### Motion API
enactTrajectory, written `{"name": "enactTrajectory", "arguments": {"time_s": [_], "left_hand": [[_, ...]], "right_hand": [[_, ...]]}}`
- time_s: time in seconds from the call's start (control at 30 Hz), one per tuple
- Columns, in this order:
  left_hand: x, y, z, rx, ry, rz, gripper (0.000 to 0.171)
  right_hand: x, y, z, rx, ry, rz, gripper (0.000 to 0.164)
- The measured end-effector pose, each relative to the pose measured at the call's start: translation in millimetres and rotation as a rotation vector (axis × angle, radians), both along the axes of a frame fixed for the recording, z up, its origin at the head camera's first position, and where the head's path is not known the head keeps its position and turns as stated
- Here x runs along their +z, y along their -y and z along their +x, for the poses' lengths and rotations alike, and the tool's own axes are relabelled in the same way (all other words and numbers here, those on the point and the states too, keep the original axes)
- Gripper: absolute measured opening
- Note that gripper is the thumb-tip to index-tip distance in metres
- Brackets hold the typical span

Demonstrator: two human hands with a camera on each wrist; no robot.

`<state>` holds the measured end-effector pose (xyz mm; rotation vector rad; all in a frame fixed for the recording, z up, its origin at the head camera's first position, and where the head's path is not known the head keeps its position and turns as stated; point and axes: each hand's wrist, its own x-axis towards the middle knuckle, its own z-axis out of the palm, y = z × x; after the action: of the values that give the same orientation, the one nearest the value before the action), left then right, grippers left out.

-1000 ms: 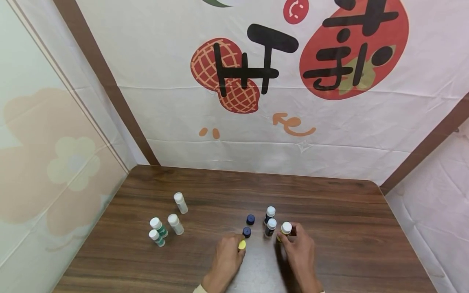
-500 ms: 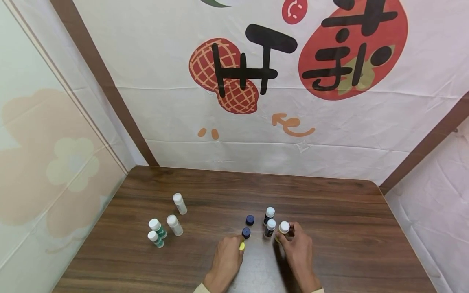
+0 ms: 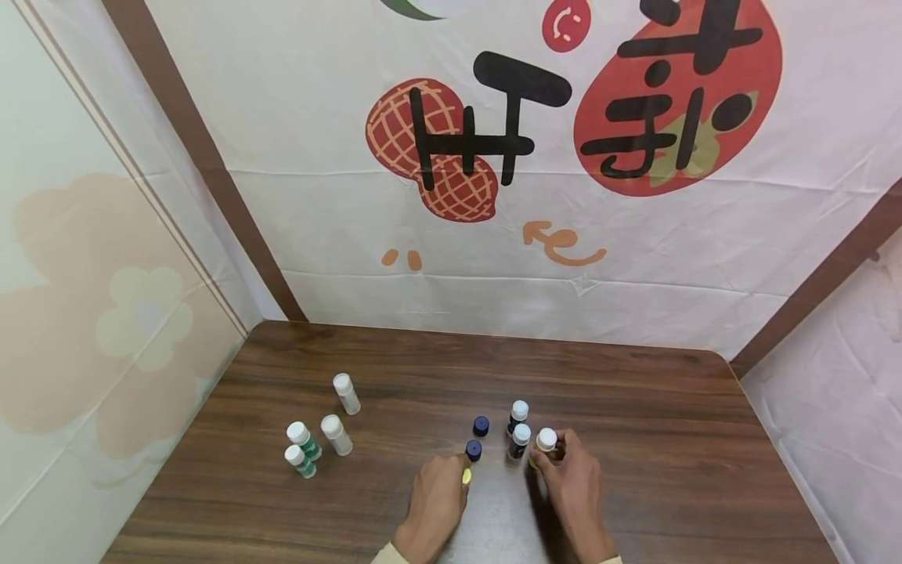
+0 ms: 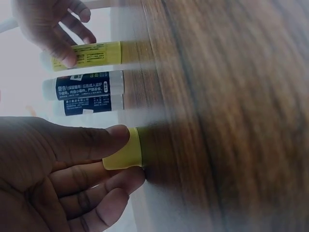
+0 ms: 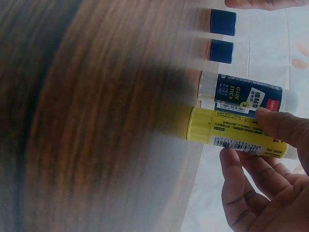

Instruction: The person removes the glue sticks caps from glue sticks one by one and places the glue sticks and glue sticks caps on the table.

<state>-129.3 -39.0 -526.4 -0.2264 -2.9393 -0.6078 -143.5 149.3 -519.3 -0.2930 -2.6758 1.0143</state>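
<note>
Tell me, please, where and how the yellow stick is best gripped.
The yellow stick is probably best pinched on its upper half, from the right: it stands upright, and the navy sticks stand close on its left. The right hand holds it so.

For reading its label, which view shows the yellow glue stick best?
The right wrist view: the yellow glue stick is large, barcode visible. The left wrist shows it smaller, partly covered; the head, mainly its white top.
</note>
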Motion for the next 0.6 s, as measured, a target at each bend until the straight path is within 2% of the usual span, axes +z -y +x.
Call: {"name": "enactTrajectory", "arguments": {"time_s": [0.43,0.6], "left_hand": [[-1.1,0.0,0.5,0.0,-0.014,-0.004,0.016],[0.7,0.1,0.3,-0.006,0.005,0.007,0.019]], "right_hand": [[0.6,0.7,0.2,0.008,0.003,0.019,0.031],[0.1,0.0,0.4,0.01,-0.007,0.026,0.031]]}}
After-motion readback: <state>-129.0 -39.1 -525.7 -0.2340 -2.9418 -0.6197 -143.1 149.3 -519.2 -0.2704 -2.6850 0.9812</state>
